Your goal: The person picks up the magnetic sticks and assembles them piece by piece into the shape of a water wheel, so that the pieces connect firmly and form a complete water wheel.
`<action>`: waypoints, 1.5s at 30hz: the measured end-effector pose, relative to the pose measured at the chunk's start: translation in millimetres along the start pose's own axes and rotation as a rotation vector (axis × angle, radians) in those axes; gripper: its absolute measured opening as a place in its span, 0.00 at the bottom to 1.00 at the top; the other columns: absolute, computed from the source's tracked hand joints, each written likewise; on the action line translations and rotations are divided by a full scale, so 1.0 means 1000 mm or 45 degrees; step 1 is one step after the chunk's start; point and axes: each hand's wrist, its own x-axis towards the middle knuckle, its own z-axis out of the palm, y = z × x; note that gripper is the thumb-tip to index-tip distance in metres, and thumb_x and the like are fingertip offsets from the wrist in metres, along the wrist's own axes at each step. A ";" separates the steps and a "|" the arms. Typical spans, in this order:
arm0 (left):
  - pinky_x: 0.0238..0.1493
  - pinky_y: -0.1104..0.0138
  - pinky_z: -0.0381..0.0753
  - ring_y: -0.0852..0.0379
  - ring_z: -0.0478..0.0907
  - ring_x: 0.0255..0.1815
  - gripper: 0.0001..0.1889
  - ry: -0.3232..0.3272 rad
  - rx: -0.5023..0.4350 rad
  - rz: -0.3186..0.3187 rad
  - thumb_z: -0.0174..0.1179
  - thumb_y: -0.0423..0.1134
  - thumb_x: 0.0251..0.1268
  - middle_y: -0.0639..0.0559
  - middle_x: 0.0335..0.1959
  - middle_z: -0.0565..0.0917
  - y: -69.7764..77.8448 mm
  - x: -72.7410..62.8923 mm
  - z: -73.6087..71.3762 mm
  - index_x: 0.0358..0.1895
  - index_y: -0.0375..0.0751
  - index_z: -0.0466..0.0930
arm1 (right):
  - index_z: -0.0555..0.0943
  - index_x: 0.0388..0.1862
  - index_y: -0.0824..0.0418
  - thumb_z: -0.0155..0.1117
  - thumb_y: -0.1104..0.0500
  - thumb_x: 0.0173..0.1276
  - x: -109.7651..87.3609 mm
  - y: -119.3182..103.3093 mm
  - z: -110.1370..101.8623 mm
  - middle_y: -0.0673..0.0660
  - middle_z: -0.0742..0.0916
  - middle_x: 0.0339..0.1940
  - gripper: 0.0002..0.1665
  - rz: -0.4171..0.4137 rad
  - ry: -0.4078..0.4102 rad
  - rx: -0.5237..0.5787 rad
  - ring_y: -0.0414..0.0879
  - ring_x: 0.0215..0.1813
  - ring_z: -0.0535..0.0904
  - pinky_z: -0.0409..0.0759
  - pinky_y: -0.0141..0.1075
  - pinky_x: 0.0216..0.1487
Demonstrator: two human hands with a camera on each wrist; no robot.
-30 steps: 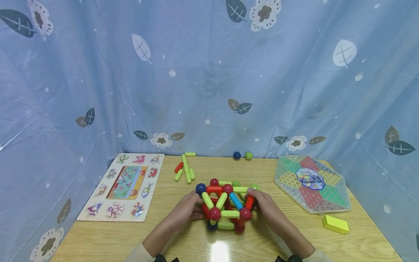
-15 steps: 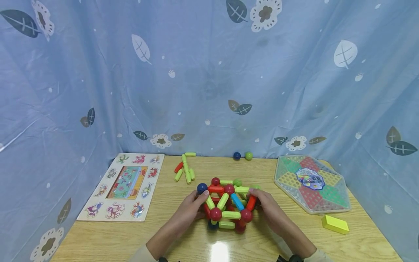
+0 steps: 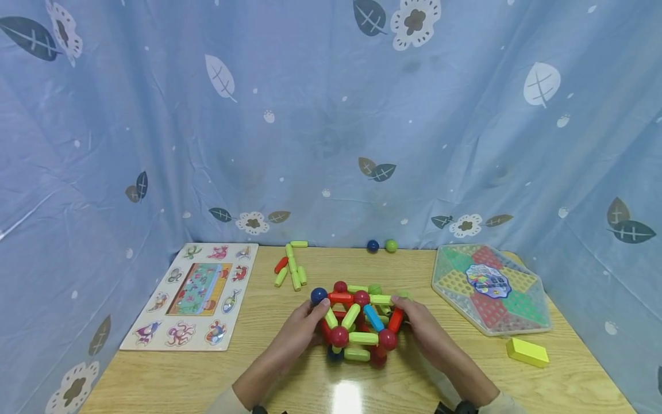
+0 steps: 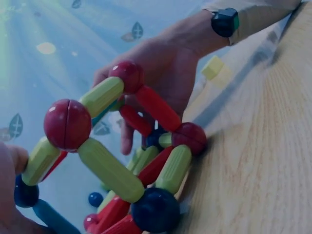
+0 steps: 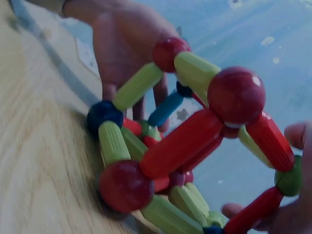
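A structure of magnetic rods and balls stands on the wooden table, with red, yellow-green and blue rods joining red, blue and green balls. My left hand grips its left side, the thumb by a blue ball. On the right side my right hand holds the frame, thumb on a yellow-green rod near a green ball. In the right wrist view, thumb and finger flank that green ball. The far fingers of both hands are partly hidden behind rods.
Several loose rods lie behind the structure on the left. A loose blue ball and green ball sit by the curtain. A sea-animal puzzle board is at left; a hexagonal bead box and yellow block are at right.
The left thumb has come up over the rod beside the blue ball. The structure has shifted very slightly; the right hand keeps its hold.
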 end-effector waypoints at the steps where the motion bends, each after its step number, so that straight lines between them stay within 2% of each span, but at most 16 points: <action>1: 0.76 0.40 0.76 0.35 0.75 0.78 0.49 0.012 0.033 -0.003 0.50 0.72 0.81 0.33 0.77 0.75 0.001 0.000 0.000 0.85 0.32 0.61 | 0.81 0.60 0.68 0.47 0.42 0.88 0.000 0.001 -0.002 0.60 0.80 0.61 0.31 -0.009 -0.022 -0.008 0.48 0.61 0.74 0.71 0.41 0.67; 4: 0.70 0.43 0.81 0.36 0.73 0.77 0.44 0.045 0.120 -0.006 0.46 0.67 0.86 0.32 0.80 0.72 0.002 0.000 -0.002 0.84 0.32 0.63 | 0.80 0.62 0.69 0.39 0.37 0.89 0.003 0.004 -0.010 0.62 0.82 0.60 0.38 -0.026 -0.072 0.010 0.49 0.58 0.76 0.72 0.41 0.65; 6: 0.59 0.49 0.87 0.37 0.74 0.73 0.37 0.052 0.120 -0.002 0.43 0.58 0.89 0.31 0.79 0.71 0.000 0.000 -0.005 0.83 0.31 0.65 | 0.80 0.63 0.69 0.36 0.34 0.90 0.007 0.006 -0.017 0.61 0.86 0.56 0.42 -0.021 -0.101 0.030 0.48 0.55 0.80 0.76 0.40 0.62; 8: 0.52 0.54 0.87 0.39 0.76 0.67 0.33 0.069 0.130 0.007 0.43 0.49 0.86 0.31 0.81 0.69 -0.003 -0.001 -0.009 0.82 0.30 0.65 | 0.81 0.63 0.68 0.35 0.31 0.90 0.011 0.008 -0.023 0.59 0.90 0.52 0.45 -0.007 -0.121 0.031 0.46 0.52 0.82 0.81 0.39 0.58; 10: 0.51 0.56 0.85 0.41 0.77 0.63 0.31 0.098 0.181 0.046 0.45 0.41 0.81 0.31 0.79 0.72 -0.009 0.001 -0.012 0.81 0.30 0.69 | 0.82 0.65 0.68 0.38 0.32 0.90 0.018 0.010 -0.029 0.56 0.92 0.48 0.43 0.004 -0.144 0.014 0.44 0.48 0.85 0.84 0.38 0.54; 12: 0.58 0.50 0.86 0.40 0.80 0.65 0.28 0.123 0.278 0.105 0.50 0.38 0.79 0.34 0.77 0.76 -0.017 0.004 -0.015 0.78 0.34 0.74 | 0.82 0.67 0.69 0.47 0.40 0.91 0.025 0.012 -0.034 0.55 0.92 0.46 0.36 0.001 -0.189 -0.009 0.43 0.45 0.85 0.87 0.37 0.50; 15: 0.65 0.43 0.83 0.41 0.82 0.67 0.21 0.144 0.470 0.242 0.61 0.38 0.79 0.40 0.68 0.85 -0.029 0.011 -0.018 0.71 0.44 0.84 | 0.85 0.66 0.70 0.60 0.55 0.84 0.037 0.014 -0.039 0.56 0.91 0.47 0.23 -0.079 -0.234 -0.181 0.43 0.40 0.83 0.85 0.36 0.42; 17: 0.66 0.43 0.83 0.44 0.84 0.64 0.15 0.158 0.579 0.331 0.67 0.39 0.77 0.47 0.59 0.89 -0.034 0.016 -0.020 0.63 0.49 0.88 | 0.88 0.62 0.68 0.68 0.61 0.77 0.044 0.013 -0.039 0.57 0.91 0.49 0.19 -0.154 -0.250 -0.338 0.44 0.41 0.82 0.84 0.35 0.41; 20: 0.54 0.57 0.84 0.54 0.83 0.49 0.11 0.186 0.682 0.423 0.72 0.38 0.73 0.55 0.43 0.89 -0.037 0.020 -0.020 0.55 0.51 0.91 | 0.92 0.54 0.66 0.74 0.63 0.72 0.051 0.011 -0.038 0.57 0.93 0.46 0.14 -0.285 -0.256 -0.582 0.46 0.44 0.82 0.83 0.33 0.44; 23: 0.42 0.67 0.79 0.58 0.78 0.38 0.10 0.218 0.727 0.463 0.74 0.35 0.70 0.58 0.33 0.84 -0.036 0.022 -0.019 0.51 0.50 0.91 | 0.93 0.49 0.65 0.75 0.64 0.71 0.056 0.009 -0.037 0.56 0.94 0.43 0.10 -0.397 -0.272 -0.711 0.46 0.47 0.84 0.83 0.32 0.51; 26: 0.37 0.70 0.76 0.60 0.76 0.34 0.09 0.244 0.739 0.481 0.74 0.34 0.69 0.59 0.30 0.83 -0.036 0.021 -0.017 0.49 0.50 0.91 | 0.94 0.47 0.64 0.74 0.66 0.71 0.058 0.009 -0.037 0.55 0.95 0.42 0.08 -0.444 -0.258 -0.752 0.45 0.46 0.85 0.84 0.32 0.52; 34: 0.35 0.70 0.76 0.57 0.78 0.34 0.07 0.285 0.742 0.507 0.74 0.33 0.69 0.59 0.29 0.83 -0.036 0.022 -0.014 0.45 0.49 0.91 | 0.93 0.48 0.61 0.73 0.65 0.74 0.060 0.011 -0.041 0.53 0.94 0.42 0.08 -0.477 -0.255 -0.761 0.45 0.47 0.85 0.84 0.32 0.54; 39: 0.36 0.71 0.77 0.61 0.77 0.34 0.07 0.299 0.751 0.519 0.74 0.33 0.69 0.59 0.31 0.84 -0.037 0.021 -0.014 0.46 0.48 0.91 | 0.94 0.49 0.59 0.74 0.62 0.74 0.059 0.013 -0.042 0.53 0.94 0.45 0.08 -0.489 -0.220 -0.799 0.46 0.50 0.86 0.84 0.34 0.56; 42: 0.36 0.71 0.78 0.63 0.78 0.33 0.08 0.303 0.747 0.508 0.73 0.33 0.70 0.58 0.33 0.86 -0.037 0.020 -0.013 0.48 0.48 0.90 | 0.93 0.49 0.59 0.73 0.64 0.73 0.053 0.015 -0.043 0.52 0.94 0.45 0.09 -0.464 -0.166 -0.825 0.44 0.48 0.84 0.84 0.35 0.53; 45: 0.33 0.71 0.77 0.63 0.77 0.32 0.07 0.301 0.761 0.465 0.72 0.34 0.70 0.56 0.33 0.84 -0.035 0.019 -0.013 0.47 0.46 0.88 | 0.92 0.45 0.61 0.71 0.67 0.70 0.041 0.015 -0.045 0.52 0.91 0.38 0.08 -0.401 -0.143 -0.837 0.42 0.38 0.82 0.82 0.34 0.41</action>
